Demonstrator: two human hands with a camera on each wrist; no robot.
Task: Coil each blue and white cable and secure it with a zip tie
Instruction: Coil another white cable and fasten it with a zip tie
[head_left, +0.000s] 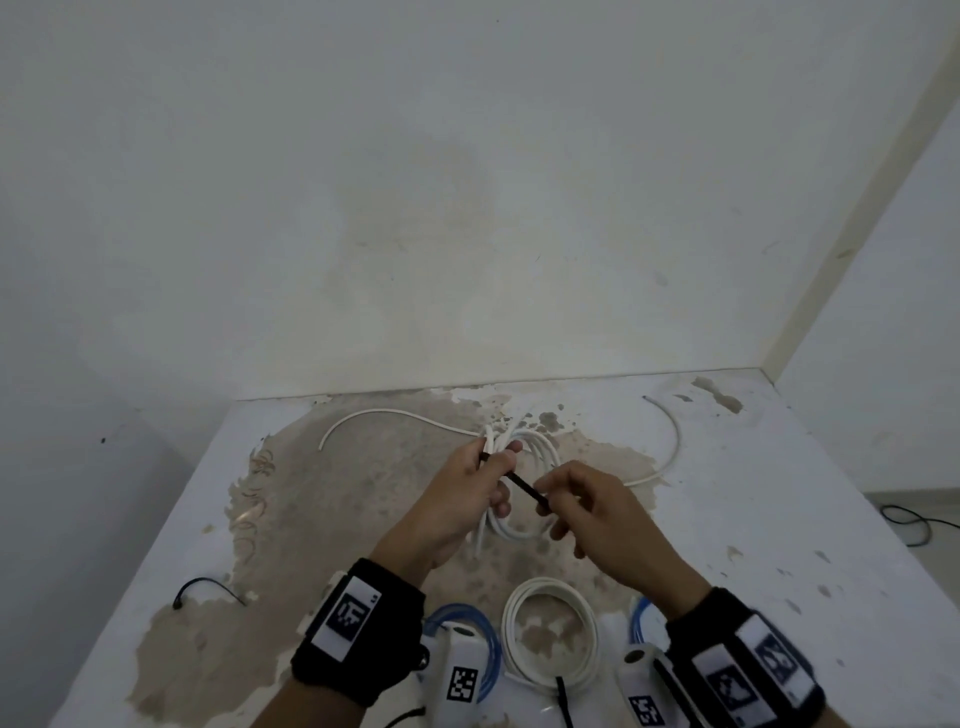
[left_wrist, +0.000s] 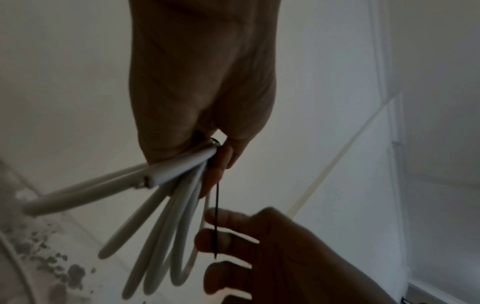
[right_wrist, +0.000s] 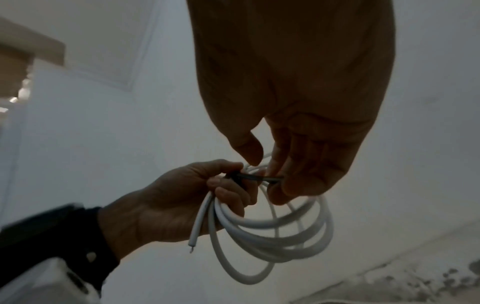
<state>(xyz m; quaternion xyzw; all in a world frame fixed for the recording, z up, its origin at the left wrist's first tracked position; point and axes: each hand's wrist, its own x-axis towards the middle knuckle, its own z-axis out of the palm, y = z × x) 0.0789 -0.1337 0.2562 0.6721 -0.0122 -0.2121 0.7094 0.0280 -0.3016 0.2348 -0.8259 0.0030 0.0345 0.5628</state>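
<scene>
Head view: above the middle of a stained white worktop (head_left: 727, 519), the left hand (head_left: 462, 493) grips a bunched coil of white cable (head_left: 540, 452), its fingers curled round the gathered loops. A black zip tie (head_left: 524, 486) runs from that grip across to the right hand (head_left: 587, 512), which pinches the tie's free end between thumb and fingers.

From the left wrist, the white loops (left_wrist: 166, 226) fan downward out of the left hand's (left_wrist: 202, 82) closed fingers, one cut end showing beside them, and the thin black tie (left_wrist: 216, 222) hangs down to the right hand's (left_wrist: 272, 257) fingers.

From the right wrist, the right hand (right_wrist: 293, 82) holds the tie's tail (right_wrist: 257, 177), stretched level between the two hands, while the left hand (right_wrist: 182, 201) clasps the coil (right_wrist: 280, 236), whose loops hang beneath it.

On the worktop behind the hands lie loose white cable lengths (head_left: 395, 415), one curving left and another (head_left: 670, 441) curving right. At the near edge sits a coiled white cable (head_left: 550, 634) with a black tie on it, flanked by a blue coil (head_left: 467, 618) on the left and another blue coil (head_left: 641, 618) on the right, both partly hidden behind the wrist cameras. A spare black zip tie (head_left: 208, 590) lies alone near the worktop's left edge.
</scene>
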